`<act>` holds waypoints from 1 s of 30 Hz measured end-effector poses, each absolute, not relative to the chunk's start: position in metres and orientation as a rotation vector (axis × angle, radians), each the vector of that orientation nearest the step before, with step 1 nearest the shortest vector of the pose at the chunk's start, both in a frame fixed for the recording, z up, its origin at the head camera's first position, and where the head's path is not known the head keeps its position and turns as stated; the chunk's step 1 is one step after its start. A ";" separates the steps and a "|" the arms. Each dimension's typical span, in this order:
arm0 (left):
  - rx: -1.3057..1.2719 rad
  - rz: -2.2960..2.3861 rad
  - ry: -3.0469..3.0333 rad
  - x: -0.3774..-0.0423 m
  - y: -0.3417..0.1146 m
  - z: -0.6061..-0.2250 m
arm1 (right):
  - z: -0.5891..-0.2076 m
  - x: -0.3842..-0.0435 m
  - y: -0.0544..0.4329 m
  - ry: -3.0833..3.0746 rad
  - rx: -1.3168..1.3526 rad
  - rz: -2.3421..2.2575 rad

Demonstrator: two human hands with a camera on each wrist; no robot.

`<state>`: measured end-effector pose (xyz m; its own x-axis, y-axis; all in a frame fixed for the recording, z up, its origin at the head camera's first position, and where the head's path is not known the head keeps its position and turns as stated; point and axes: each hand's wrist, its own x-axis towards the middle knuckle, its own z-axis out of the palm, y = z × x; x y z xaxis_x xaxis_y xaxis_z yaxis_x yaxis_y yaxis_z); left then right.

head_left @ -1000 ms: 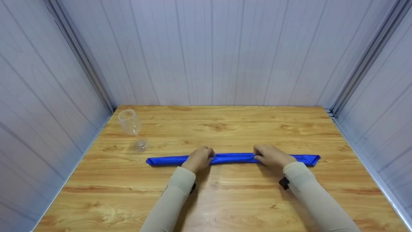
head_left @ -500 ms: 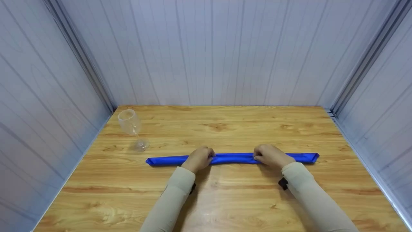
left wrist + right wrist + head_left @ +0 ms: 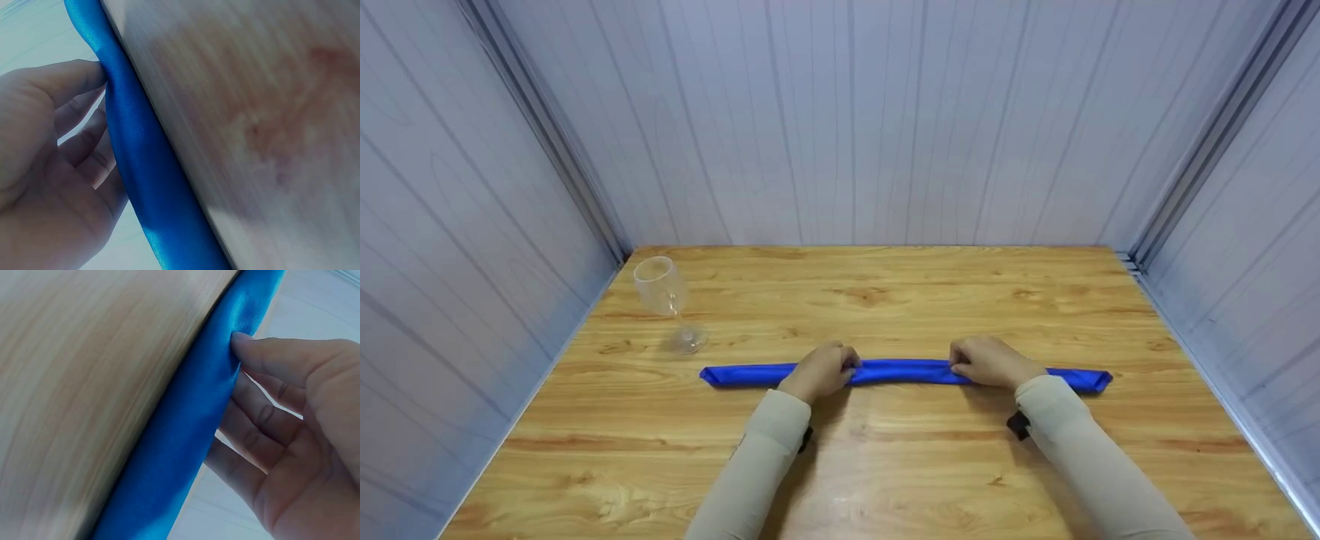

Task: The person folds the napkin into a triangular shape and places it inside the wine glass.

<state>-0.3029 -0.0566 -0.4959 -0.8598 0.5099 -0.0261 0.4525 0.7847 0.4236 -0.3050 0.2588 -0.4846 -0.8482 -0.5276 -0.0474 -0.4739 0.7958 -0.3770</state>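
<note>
A long, narrow strip of shiny blue cloth [image 3: 904, 371], rolled or folded, lies crosswise on the wooden table in the head view. Left of its middle my left hand [image 3: 823, 372] pinches it. My right hand [image 3: 994, 363] pinches it right of the middle. In the left wrist view the thumb presses the cloth [image 3: 149, 152] at its edge, with the other fingers partly hidden behind it. The right wrist view has the same grip on the cloth [image 3: 180, 422], thumb in front and fingers behind.
A clear stemmed wine glass [image 3: 660, 289] stands upright at the back left of the wooden table [image 3: 870, 465]. Pale panelled walls [image 3: 855, 120] close in the back and both sides.
The cloth's right end has shifted slightly towards me and to the right, and its middle sags a little lower. Both hands keep their grip almost in place.
</note>
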 end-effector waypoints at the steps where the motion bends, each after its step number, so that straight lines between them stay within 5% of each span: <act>1: 0.768 0.625 2.839 -0.303 -0.057 -0.496 | -0.485 -0.305 0.259 2.832 -0.791 -0.539; 15: 1.029 0.436 3.041 -0.297 -0.059 -0.496 | -0.488 -0.301 0.258 2.855 -0.738 -0.560; 30: 0.989 0.322 3.036 -0.295 -0.058 -0.499 | -0.487 -0.299 0.259 2.853 -0.773 -0.548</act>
